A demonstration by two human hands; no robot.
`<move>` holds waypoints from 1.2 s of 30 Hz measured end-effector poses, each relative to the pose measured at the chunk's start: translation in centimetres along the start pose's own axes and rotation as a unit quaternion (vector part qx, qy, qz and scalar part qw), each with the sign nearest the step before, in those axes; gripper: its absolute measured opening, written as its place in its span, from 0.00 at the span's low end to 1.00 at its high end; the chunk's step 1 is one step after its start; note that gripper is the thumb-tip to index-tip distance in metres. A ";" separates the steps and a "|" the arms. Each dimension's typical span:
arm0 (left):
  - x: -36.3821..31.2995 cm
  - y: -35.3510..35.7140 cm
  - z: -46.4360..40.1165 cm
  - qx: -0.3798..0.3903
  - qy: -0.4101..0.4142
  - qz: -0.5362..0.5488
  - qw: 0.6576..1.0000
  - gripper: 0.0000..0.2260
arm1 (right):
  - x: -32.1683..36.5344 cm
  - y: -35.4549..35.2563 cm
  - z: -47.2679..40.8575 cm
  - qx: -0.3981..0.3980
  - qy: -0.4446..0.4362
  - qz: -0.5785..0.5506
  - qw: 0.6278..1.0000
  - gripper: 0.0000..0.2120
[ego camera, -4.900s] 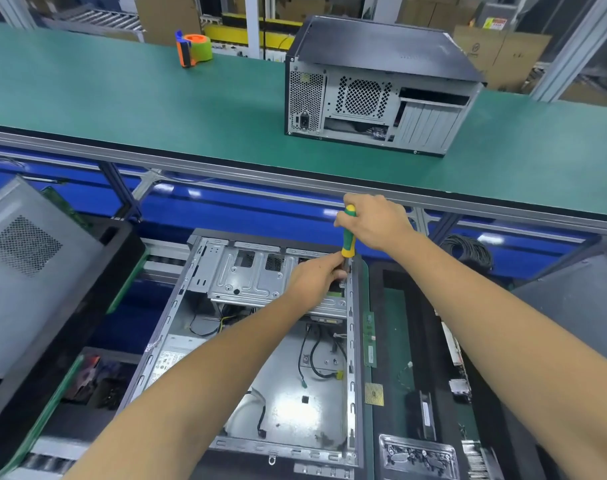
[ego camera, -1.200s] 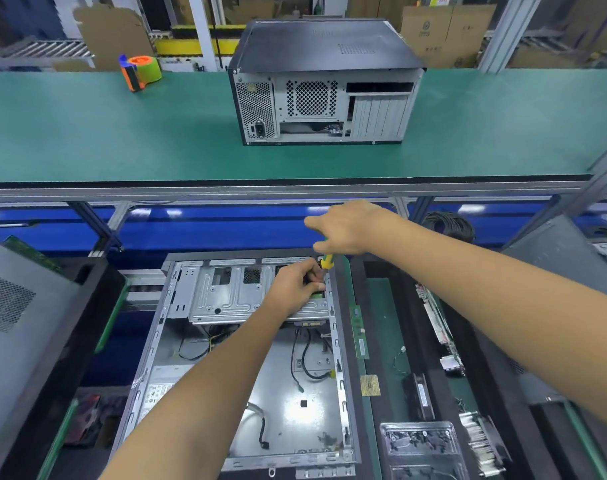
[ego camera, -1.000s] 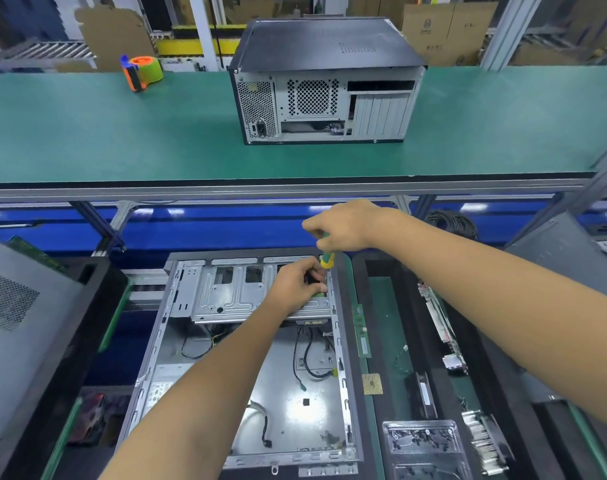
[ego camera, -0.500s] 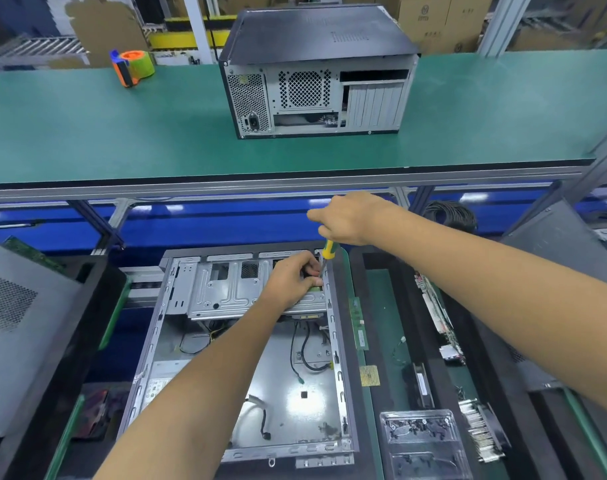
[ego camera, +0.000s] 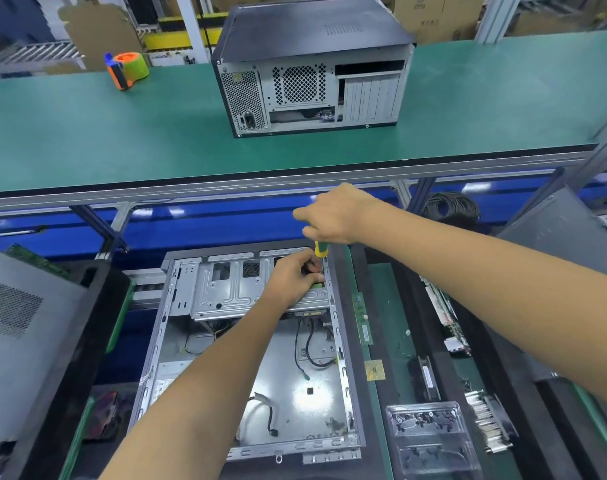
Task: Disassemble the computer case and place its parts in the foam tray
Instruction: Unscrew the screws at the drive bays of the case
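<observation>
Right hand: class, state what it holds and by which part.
The right hand holds a screwdriver by its yellow-green handle, its top inside the fist, the lower handle showing below.

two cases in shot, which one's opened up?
The near computer case, lying flat under both hands, side panel off and interior exposed. The closed case stands on the green bench, top cover on.

tape dispenser (ego camera: 127, 70) on green bench (ego camera: 87, 133) | 2nd closed PC (ego camera: 310, 69) mid-bench | cable coil (ego camera: 451, 206) below
</observation>
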State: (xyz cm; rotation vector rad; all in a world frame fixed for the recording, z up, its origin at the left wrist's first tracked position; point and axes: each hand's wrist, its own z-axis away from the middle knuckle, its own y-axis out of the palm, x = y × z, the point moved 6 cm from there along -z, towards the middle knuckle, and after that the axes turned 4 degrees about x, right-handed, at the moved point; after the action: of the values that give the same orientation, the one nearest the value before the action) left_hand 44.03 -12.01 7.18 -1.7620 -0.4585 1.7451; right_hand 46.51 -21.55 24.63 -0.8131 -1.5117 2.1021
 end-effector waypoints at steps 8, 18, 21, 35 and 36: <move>0.0 0.0 -0.2 0.006 0.004 -0.010 1.000 0.08 | 0.7 0.7 -0.4 0.064 -0.029 -0.230 0.971 0.08; -0.1 0.0 0.0 0.002 0.010 -0.003 1.000 0.09 | -0.5 0.3 -0.2 0.077 0.024 -0.122 0.989 0.08; 0.0 0.0 0.0 0.002 0.013 0.001 1.000 0.09 | -0.6 0.0 0.0 0.073 0.006 -0.209 0.975 0.06; 0.0 0.1 0.0 -0.003 0.024 0.005 1.000 0.10 | -2.4 2.7 0.5 -0.036 0.078 -0.417 0.905 0.07; 0.0 0.1 0.0 -0.003 0.025 0.007 1.000 0.10 | -2.3 2.9 0.7 -0.035 0.084 -0.452 0.888 0.10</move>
State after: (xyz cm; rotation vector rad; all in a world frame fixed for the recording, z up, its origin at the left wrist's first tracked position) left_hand 44.01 -12.04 7.09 -1.8118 -0.4311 1.7072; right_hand 47.77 -24.47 22.52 -0.1993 -1.4670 1.2524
